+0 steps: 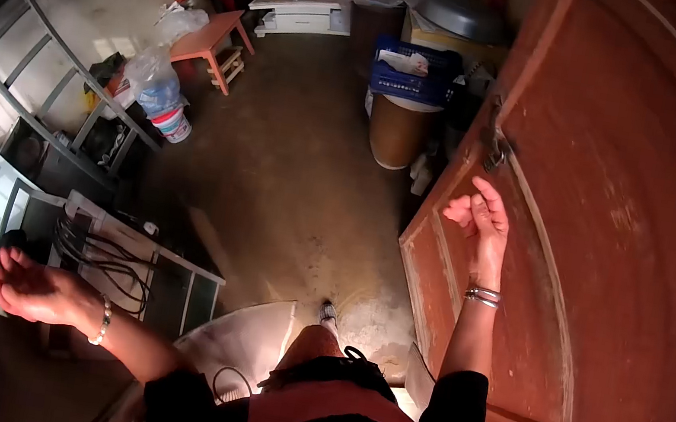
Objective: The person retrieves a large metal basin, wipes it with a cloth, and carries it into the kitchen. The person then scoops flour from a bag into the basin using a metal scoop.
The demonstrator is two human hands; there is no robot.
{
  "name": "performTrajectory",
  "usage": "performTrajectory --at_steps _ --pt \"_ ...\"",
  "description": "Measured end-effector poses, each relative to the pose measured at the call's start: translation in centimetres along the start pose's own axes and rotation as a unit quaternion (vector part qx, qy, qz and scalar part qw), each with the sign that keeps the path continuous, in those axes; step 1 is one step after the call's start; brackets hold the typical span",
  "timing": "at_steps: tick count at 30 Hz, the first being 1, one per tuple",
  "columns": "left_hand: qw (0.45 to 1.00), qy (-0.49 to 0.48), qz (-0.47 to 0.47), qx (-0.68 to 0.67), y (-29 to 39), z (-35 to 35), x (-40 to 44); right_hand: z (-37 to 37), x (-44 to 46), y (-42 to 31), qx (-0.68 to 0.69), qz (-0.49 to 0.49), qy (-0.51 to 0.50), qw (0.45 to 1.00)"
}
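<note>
Door [615,226], edge seemingly near right hand [483,224]; floor [287,142] stretches left.

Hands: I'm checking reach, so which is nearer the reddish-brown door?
The right hand, wearing metal bracelets, appears below the latch on the door; the left hand, with a beaded bracelet, is far across the view.

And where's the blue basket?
In the head view, the blue basket is near the top, just right of centre, atop the brown bin and left of the wooden door.
</note>
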State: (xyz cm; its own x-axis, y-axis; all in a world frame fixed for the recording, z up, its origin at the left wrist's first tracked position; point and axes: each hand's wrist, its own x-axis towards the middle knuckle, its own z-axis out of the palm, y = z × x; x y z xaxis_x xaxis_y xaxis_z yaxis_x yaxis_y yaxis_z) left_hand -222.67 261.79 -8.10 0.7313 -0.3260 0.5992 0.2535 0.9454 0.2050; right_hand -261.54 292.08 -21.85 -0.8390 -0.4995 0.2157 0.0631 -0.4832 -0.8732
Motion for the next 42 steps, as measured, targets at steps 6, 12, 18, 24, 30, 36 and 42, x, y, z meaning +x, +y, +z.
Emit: performTrajectory --at_steps 6,12,18,24,30,36,42 --pt "0.969 -0.134 -0.198 0.070 -13.2 1.7 -1.8 2.3 13.5 8.0 0.056 0.136 -0.035 0.989" --pt "0.924 -0.212 -0.308 0.078 -26.6 8.2 -9.3 0.1 31.1 15.3 0.126 0.156 0.057 0.978" --pt "0.883 -0.282 -0.363 0.096 -36.1 13.1 -13.3 -2.8 48.0 23.1 0.216 0.148 0.095 0.960" --pt "0.879 -0.288 -0.341 0.165 -45.7 16.8 -12.4 -7.7 62.0 29.8 0.254 0.149 0.160 0.942" --pt "0.852 -0.259 -0.417 0.182 -62.8 17.3 -14.0 -9.4 70.2 33.6 0.261 0.084 0.293 0.916" --pt "0.790 -0.340 -0.493 0.131 -80.2 22.7 -16.7 -9.9 76.6 31.9 0.230 0.035 0.335 0.913" --pt "0.752 -0.352 -0.537 0.148 -92.5 29.8 -21.6 -14.1 85.5 31.2 0.194 -0.038 0.360 0.912"
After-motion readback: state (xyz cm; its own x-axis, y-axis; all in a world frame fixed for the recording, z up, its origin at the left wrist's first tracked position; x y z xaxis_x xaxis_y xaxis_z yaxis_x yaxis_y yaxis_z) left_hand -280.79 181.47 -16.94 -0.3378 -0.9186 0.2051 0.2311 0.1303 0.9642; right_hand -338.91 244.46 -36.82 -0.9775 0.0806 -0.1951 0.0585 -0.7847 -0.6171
